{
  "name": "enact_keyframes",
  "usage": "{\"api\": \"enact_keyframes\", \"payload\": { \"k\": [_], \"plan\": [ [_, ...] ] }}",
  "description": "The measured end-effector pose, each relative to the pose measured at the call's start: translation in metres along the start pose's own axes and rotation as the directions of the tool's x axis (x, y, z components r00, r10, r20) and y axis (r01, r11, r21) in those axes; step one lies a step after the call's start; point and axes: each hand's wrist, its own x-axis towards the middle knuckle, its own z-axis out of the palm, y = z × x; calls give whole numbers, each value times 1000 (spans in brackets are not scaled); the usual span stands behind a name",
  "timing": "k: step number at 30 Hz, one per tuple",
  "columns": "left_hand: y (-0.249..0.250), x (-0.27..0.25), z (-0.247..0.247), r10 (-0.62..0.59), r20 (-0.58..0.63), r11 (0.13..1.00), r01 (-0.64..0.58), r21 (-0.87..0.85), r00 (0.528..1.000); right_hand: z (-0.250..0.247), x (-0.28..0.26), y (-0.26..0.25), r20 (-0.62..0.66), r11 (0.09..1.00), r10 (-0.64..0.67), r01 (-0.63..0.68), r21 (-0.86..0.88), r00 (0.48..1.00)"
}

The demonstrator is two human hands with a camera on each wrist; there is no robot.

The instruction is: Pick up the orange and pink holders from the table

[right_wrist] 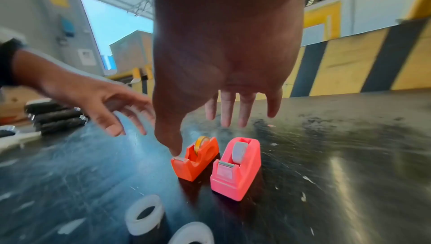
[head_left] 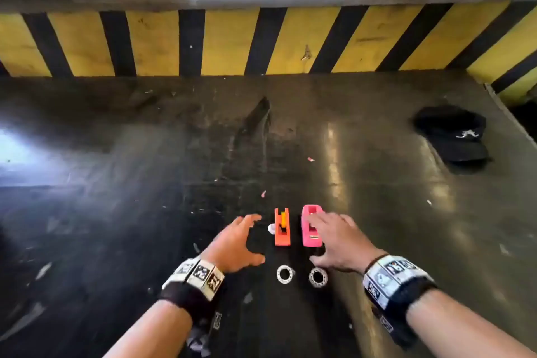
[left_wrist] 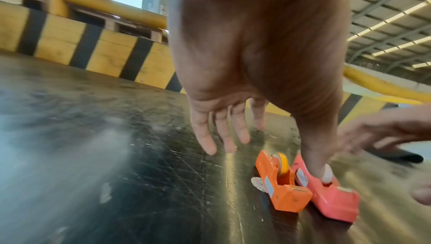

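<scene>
Both hands are spread and hold nothing: the left hand [head_left: 236, 244] hovers beside the orange tape dispenser [head_left: 282, 228], the right hand [head_left: 337, 241] over the pink tape dispenser [head_left: 311, 231].

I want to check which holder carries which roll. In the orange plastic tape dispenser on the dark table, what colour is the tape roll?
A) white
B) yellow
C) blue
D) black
B: the orange plastic tape dispenser holds a yellow tape roll, while the roll in the pink plastic tape dispenser beside it looks pale whitish-grey.
</scene>
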Motion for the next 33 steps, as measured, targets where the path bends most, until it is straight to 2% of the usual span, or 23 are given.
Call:
{"api": "enact_keyframes", "payload": {
  "k": [1,5,9,14,20,24,26,29,33],
  "plan": [
    [1,17,3,25,3,999,-25,42,1000,1,14,-3,2,999,-23,23,-45,1000],
    [5,59,22,-2,55,970,-12,241,998,13,58,-14,10,981,-26,28,-193,1000],
    [-4,76,41,17,63,959,-34,282,998,33,77,-17,-11,968,-67,63,-245,998],
    [-9,81,42,74,50,968,-84,238,996,42,85,-16,-73,986,-99,88,-143,992],
    [-5,59,20,150,25,989,-150,-9,988,32,65,-9,-153,968,-114,144,205,982],
    [-13,40,10,171,7,982,-170,-87,985,24,50,-11,-151,959,-118,152,241,981],
    [-26,30,4,139,-18,985,-140,-106,990,21,42,-6,-138,955,-74,110,275,988],
    [-46,13,-1,63,-29,997,-64,-34,998,15,29,3,-125,923,-15,62,379,992],
    [-55,-3,14,-107,5,967,103,233,994,13,22,-7,-102,897,-20,63,438,995]
  ]
}}
